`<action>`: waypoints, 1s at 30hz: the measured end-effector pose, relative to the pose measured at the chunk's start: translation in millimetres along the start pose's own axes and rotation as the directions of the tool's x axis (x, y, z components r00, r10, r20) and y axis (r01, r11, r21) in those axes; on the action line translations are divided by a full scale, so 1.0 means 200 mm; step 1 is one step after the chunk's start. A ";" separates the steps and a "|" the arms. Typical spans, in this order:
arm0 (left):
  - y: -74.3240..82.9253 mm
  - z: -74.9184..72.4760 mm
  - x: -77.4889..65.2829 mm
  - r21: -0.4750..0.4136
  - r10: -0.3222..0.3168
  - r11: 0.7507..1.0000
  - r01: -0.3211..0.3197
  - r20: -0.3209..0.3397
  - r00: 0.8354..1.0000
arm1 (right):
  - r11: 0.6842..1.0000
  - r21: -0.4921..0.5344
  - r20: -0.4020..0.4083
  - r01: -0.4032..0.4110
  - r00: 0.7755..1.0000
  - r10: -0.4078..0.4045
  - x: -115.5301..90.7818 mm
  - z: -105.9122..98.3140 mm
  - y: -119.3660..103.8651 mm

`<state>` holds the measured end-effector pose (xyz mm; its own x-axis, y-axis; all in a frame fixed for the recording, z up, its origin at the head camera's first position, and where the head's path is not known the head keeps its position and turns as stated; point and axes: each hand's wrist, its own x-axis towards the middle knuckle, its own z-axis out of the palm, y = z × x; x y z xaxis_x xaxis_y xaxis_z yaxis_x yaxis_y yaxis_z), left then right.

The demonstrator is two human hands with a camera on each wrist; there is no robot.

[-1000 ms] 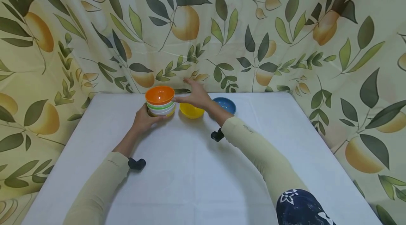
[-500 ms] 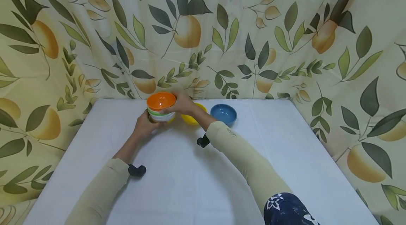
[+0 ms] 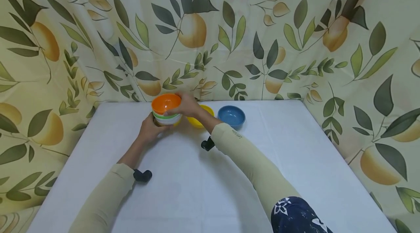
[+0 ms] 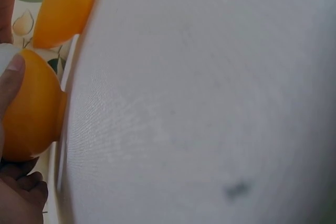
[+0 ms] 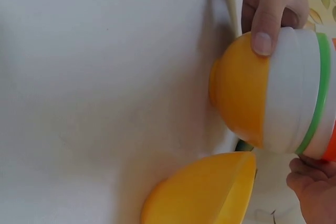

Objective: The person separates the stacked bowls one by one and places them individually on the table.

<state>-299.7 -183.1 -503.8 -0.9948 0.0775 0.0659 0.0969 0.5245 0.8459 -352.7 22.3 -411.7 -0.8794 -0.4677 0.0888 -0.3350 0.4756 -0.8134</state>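
Note:
A stack of bowls stands at the back left of the white table. Its lowest bowl is yellow (image 5: pixel 241 87). Above that come white bowls (image 5: pixel 283 93), one with a green rim (image 5: pixel 315 87), and an orange bowl (image 3: pixel 164 102) on top. My left hand (image 3: pixel 151 129) grips the bottom yellow bowl from the left, its thumb across the front. From the right, my right hand (image 3: pixel 188 106) holds the orange bowl, thumb in front and fingers behind at the rim. The far fingers are partly hidden.
Just right of the stack sits another yellow bowl (image 3: pixel 197 120), partly covered by my right wrist. A blue bowl (image 3: pixel 231 116) stands farther right. Behind the white table (image 3: pixel 183 182) hangs a fruit-patterned curtain (image 3: pixel 249 25).
My right hand has moved left from above the separate yellow bowl and taken hold of the orange bowl. My left hand keeps its grip. The blue bowl is now fully visible.

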 end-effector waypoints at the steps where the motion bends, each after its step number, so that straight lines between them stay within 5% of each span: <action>1: 0.00 0.00 0.00 0.000 -0.001 1.000 0.001 0.000 1.000 | 1.000 0.003 -0.001 -0.002 1.000 0.002 0.00 0.00 0.00; 16: 0.00 0.00 0.00 0.001 0.013 1.000 -0.013 -0.001 1.000 | 1.000 0.023 -0.035 0.015 0.999 -0.014 -0.01 0.00 -0.02; 30: 0.00 -0.01 0.00 -0.004 0.007 1.000 -0.007 -0.005 1.000 | 0.990 0.068 -0.101 0.123 0.988 -0.116 -0.03 -0.12 -0.07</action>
<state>-300.4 -184.5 -503.6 -0.9942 0.0775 0.0746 0.1042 0.5202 0.8476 -351.1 35.7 -386.8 -0.8642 -0.4421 0.2403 -0.4170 0.3621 -0.8336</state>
